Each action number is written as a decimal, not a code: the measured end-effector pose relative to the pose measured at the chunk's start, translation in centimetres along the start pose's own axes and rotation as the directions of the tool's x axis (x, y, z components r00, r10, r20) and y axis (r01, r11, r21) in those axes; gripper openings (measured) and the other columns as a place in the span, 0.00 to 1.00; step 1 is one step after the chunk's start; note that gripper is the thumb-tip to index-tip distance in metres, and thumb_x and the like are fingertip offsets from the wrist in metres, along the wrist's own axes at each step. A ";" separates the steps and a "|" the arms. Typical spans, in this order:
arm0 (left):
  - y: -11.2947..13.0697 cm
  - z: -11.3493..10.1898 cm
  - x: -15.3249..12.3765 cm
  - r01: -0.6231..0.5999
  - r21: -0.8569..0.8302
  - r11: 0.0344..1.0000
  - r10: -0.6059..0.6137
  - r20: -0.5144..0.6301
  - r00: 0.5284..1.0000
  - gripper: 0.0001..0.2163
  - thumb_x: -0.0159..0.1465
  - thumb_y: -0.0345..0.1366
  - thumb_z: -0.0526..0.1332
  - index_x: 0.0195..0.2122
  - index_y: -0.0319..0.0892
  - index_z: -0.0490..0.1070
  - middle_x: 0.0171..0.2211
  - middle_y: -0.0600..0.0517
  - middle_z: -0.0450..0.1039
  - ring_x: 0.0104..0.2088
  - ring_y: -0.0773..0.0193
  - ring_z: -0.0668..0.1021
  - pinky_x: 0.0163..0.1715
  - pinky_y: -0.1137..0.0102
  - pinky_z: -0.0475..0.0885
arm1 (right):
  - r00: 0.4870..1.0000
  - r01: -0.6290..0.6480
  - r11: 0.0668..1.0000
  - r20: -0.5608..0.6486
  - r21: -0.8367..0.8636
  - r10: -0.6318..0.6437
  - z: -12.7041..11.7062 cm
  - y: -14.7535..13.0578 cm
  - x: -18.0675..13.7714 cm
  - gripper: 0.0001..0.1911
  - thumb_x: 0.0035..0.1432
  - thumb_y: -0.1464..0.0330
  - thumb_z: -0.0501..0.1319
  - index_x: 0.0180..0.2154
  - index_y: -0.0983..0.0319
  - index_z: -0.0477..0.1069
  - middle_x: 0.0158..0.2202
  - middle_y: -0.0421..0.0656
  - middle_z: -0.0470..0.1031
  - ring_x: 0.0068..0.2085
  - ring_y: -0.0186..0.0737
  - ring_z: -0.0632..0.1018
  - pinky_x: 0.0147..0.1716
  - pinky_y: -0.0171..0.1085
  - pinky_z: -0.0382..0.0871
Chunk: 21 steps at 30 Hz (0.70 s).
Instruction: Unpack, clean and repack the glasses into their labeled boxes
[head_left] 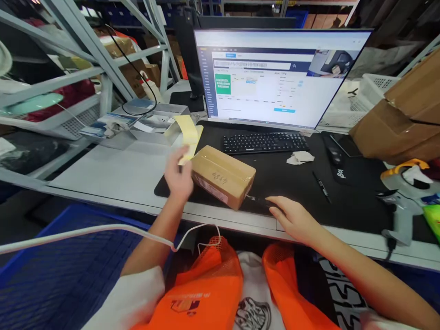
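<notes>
A small brown cardboard box lies on the black desk mat, with handwriting on its taped top and a pale label on its front side. My right hand is closed around the dark handle of a slim knife-like tool, whose thin tip points at the box's right end; whether it touches cannot be told. At the box's left end is my left hand, smeared by motion. Its fingers are beside the lower end of a yellow label strip, and any grip on it is unclear.
Behind the box stand a keyboard and a lit monitor. To the right lie a crumpled paper scrap, a pen, a mouse and a barcode scanner. A white cable crosses my left forearm above a blue crate.
</notes>
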<state>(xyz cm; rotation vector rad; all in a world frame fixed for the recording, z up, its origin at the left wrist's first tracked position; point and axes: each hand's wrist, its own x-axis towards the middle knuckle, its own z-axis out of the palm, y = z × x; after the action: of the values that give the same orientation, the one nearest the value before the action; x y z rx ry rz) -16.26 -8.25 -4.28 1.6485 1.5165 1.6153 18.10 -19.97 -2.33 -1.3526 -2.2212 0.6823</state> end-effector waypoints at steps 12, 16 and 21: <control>4.4 5.2 -8.2 -0.668 0.330 0.667 0.580 0.332 0.744 0.23 0.59 0.36 0.68 0.56 0.41 0.71 0.53 0.40 0.80 0.58 0.47 0.79 0.59 0.54 0.68 | 0.971 0.239 0.947 0.044 -0.213 -0.235 -1.0 2.3 3.4 0.16 0.73 0.65 0.53 0.53 0.63 0.74 0.42 0.48 0.81 0.40 0.46 0.82 0.39 0.42 0.76; 4.6 5.1 -8.2 -0.656 0.339 0.674 0.575 0.316 0.755 0.21 0.60 0.37 0.69 0.54 0.41 0.71 0.51 0.40 0.80 0.56 0.47 0.80 0.57 0.55 0.70 | 0.953 0.302 0.926 0.035 -0.225 -0.302 -1.1 3.0 4.4 0.17 0.73 0.65 0.52 0.54 0.64 0.74 0.41 0.49 0.81 0.40 0.45 0.81 0.38 0.42 0.75; 4.7 4.9 -8.2 -0.652 0.350 0.673 0.570 0.317 0.758 0.20 0.60 0.37 0.68 0.54 0.42 0.72 0.50 0.40 0.79 0.54 0.48 0.81 0.56 0.55 0.71 | 0.952 0.305 0.914 0.075 -0.266 -0.296 -1.9 4.7 5.9 0.20 0.73 0.62 0.51 0.56 0.61 0.76 0.40 0.49 0.81 0.40 0.48 0.81 0.39 0.44 0.75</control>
<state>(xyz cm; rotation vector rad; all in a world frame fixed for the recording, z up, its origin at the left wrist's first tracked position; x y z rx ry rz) -7.98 -14.91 -5.51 2.7261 1.3704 1.3847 20.01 -12.43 -3.06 -1.0842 -2.5502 0.2939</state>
